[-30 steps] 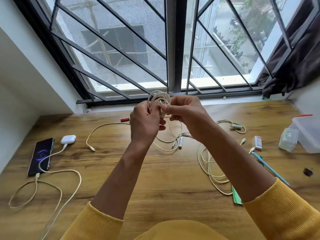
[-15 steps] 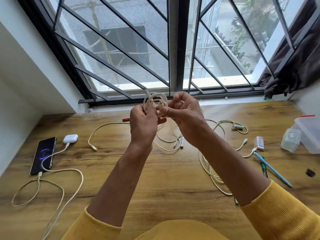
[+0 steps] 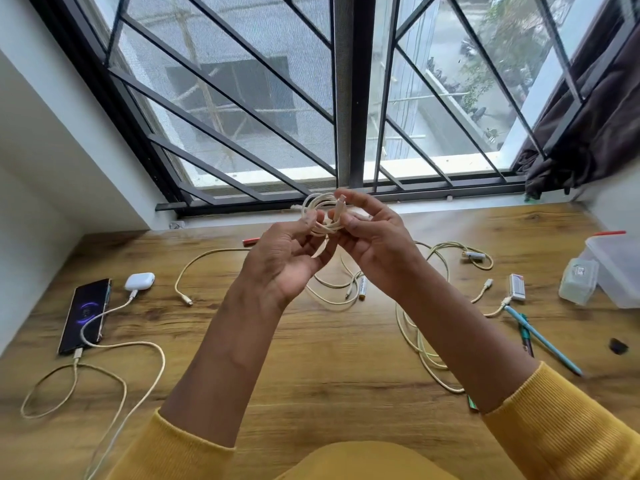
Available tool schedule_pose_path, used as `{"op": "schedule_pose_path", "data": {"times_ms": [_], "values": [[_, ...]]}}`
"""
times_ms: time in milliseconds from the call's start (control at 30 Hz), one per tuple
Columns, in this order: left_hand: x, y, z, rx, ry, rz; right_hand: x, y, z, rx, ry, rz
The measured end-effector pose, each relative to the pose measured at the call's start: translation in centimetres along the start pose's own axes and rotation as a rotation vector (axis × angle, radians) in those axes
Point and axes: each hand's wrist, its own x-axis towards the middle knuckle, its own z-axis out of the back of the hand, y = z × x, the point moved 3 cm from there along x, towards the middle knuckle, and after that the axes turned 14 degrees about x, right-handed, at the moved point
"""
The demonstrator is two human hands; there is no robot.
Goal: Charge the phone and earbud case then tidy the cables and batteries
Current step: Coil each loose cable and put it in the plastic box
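At nine o'clock on the desk (image 3: pixel 311 375) I see the phone (image 3: pixel 86 315) lying flat with its screen lit, a cable (image 3: pixel 114 344) plugged into its near end. Just beside it, toward ten o'clock, sits the white earbud case (image 3: pixel 139 281), also cabled. A loose cable (image 3: pixel 207 258) runs across toward the middle. Raised at centre, both hands work a coiled cable (image 3: pixel 320 214): the left hand (image 3: pixel 287 261) has its grip curled loosely round the coil's left side, and the right hand (image 3: pixel 374 244) pinches the coil with its plug end sticking up. The forearms hide part of the tangled cables (image 3: pixel 422 344) beneath. A battery (image 3: pixel 362 287) lies under the hands, a red one (image 3: pixel 251 241) at twelve o'clock. Toward three o'clock I find another battery (image 3: pixel 474 256), a small white box (image 3: pixel 516 287), pens (image 3: pixel 540 341), a small clear case (image 3: pixel 578 280) and a clear plastic tub (image 3: pixel 620 268).
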Motion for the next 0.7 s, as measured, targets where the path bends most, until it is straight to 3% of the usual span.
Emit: {"op": "schedule_pose_path", "data": {"times_ms": [133,267,500,700], "values": [[0.0,0.1,-0.1,-0.105,0.080,0.056,-0.3,0.0,0.1,0.008,-0.020,-0.012],[0.2,0.4,0.4,-0.043,0.025,-0.014,-0.7,0.4,-0.3,-0.042,0.024,-0.014],[-0.5,0.3,0.4,0.048,0.007,-0.060,-0.9,0.7,-0.1,-0.418,-0.076,0.196],[-0.2,0.4,0.6,0.034,0.126,0.027,-0.7,-0.6,0.3,-0.619,-0.185,0.299]]}}
